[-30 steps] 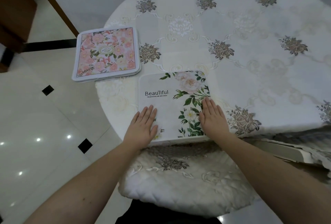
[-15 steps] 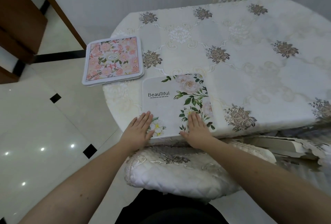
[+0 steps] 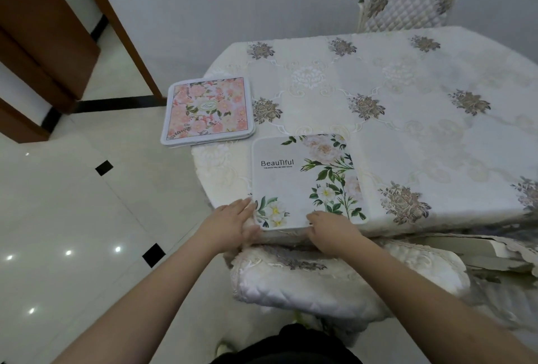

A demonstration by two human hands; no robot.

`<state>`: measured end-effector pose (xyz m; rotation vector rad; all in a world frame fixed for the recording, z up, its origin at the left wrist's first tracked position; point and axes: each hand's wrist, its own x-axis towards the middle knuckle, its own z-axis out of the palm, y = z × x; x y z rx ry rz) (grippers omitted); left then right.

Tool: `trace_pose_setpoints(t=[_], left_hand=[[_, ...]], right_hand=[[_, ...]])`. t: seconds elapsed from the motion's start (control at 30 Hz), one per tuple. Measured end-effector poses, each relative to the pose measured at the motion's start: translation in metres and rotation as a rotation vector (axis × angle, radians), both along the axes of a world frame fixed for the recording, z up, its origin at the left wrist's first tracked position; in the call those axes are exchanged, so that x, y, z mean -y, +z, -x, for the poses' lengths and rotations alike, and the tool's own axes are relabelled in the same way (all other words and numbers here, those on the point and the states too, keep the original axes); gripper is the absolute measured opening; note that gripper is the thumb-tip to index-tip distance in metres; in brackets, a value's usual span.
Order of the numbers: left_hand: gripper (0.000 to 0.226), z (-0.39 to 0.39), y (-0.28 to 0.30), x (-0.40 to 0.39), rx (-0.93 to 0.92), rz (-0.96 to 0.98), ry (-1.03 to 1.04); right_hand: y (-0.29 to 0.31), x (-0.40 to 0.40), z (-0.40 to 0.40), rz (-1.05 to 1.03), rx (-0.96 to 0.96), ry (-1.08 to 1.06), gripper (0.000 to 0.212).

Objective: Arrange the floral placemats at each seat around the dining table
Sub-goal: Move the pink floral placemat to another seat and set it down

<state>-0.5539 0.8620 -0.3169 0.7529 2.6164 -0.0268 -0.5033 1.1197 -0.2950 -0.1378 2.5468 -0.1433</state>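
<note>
Squaring white "Beautiful" placemat (image 3: 305,180) at worktop (image 3: 422,136) near edge, frame centre. Left hand (image 3: 230,222), right hand (image 3: 329,226) flat, fingers straight, touching its near corners. Mat looks thin, light, flexible; slide by edges. Pink placemat stack (image 3: 208,110) upper left.

Both hands slid back from the white placemat (image 3: 305,180) middle to its near edge (fingers flat).

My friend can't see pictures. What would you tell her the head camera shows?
Two hands, left and right, rest on the near edge of a white flowered placemat at the edge of a table with a flowery tablecloth. A pink flowered pile of placemats lies at the table's left corner, and a padded chair is tucked under in front.
</note>
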Motion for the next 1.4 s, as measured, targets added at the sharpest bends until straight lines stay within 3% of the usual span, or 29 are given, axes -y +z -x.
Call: trace_pose_setpoints(t=[0.43,0.53,0.67,0.87,0.97,1.23,1.4], left_hand=[[0.102,-0.078,0.047,0.164,-0.269,-0.099,0.125],[0.092,-0.099,0.052,0.208,-0.277,-0.104,0.201],[0.103,-0.12,0.055,0.259,-0.292,-0.113,0.281],[0.085,-0.142,0.063,0.312,-0.295,-0.112,0.413],[0.087,-0.147,0.065,0.328,-0.281,-0.111,0.474],[0.085,-0.136,0.057,0.352,-0.271,-0.107,0.568],[0.076,-0.099,0.043,0.348,-0.285,-0.149,0.56]], right_hand=[[0.052,0.155,-0.054,0.023,-0.382,-0.055,0.059],[0.058,0.201,-0.061,0.032,-0.399,-0.024,0.056],[0.065,0.256,-0.066,0.056,-0.422,0.016,0.056],[0.069,0.316,-0.061,0.076,-0.473,0.139,0.074],[0.07,0.339,-0.057,0.092,-0.471,0.188,0.082],[0.051,0.376,-0.037,0.142,-0.497,0.24,0.063],[0.038,0.371,0.003,0.149,-0.45,0.245,0.073]])
